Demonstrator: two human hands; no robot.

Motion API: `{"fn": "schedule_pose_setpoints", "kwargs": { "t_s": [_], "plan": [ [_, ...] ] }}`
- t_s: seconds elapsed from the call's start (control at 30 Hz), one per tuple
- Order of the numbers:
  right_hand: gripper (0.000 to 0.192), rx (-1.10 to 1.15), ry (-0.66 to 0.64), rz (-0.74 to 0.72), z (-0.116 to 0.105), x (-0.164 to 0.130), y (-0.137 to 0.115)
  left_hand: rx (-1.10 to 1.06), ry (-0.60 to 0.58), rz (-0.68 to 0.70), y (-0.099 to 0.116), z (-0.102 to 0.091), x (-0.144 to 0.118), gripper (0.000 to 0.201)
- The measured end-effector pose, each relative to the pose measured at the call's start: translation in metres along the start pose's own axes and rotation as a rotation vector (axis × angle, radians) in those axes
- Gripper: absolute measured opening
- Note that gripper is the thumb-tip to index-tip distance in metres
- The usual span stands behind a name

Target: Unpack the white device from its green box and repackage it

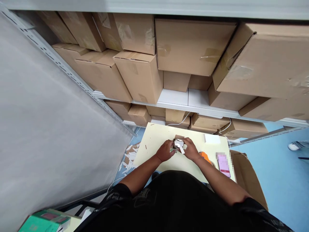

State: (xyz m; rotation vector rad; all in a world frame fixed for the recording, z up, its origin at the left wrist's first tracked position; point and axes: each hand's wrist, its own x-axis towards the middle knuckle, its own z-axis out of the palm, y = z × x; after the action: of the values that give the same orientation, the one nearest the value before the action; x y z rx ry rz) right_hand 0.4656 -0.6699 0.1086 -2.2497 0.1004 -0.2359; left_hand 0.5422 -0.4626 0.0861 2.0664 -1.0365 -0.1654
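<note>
Storeroom, shelving stacked with cardboard boxes (140,74) | pale worktop (154,138) below | small round shiny item (178,143) mid-worktop, white strip (181,149) trailing | left hand (165,150) and right hand (190,149) clamped together around item | step: likely peeling or sealing strip | next: firm pinch on strip | phone (223,165) right of item.

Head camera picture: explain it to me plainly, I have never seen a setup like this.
No machine here: a camera worn on a person's head looks down at their two bare hands. The left hand and right hand together hold a small shiny round object with a white strip over a pale yellow tabletop. On it lie a flat white box, an orange object and a pink-screened phone. Behind stand metal shelves of brown cardboard boxes; white paper strips litter the floor.
</note>
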Motion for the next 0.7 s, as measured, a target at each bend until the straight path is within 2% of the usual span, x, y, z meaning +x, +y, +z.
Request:
{"fn": "schedule_pose_setpoints", "kwargs": {
  "t_s": [0.1,0.23,0.37,0.43,0.63,0.7],
  "plan": [
    [0.035,0.025,-0.057,-0.023,0.000,0.003,0.007,-0.125,-0.029,-0.108,0.007,-0.004,0.007,0.063],
    [0.036,0.083,-0.148,-0.020,-0.009,0.010,0.005,-0.179,-0.149,-0.171,0.007,-0.011,0.018,0.061],
    [0.074,0.108,-0.313,0.002,-0.025,0.011,-0.001,-0.202,-0.169,-0.162,0.004,-0.018,0.022,0.064],
    [0.086,0.110,-0.372,0.008,-0.033,0.012,-0.004,-0.231,-0.186,-0.152,0.006,-0.021,0.023,0.065],
    [0.082,-0.024,-0.377,-0.046,-0.046,0.019,-0.004,-0.238,-0.211,-0.101,0.017,-0.019,0.027,0.060],
    [0.080,-0.031,-0.398,-0.073,-0.049,0.022,0.000,-0.237,-0.219,-0.088,0.016,-0.017,0.027,0.065]
  ]
}}
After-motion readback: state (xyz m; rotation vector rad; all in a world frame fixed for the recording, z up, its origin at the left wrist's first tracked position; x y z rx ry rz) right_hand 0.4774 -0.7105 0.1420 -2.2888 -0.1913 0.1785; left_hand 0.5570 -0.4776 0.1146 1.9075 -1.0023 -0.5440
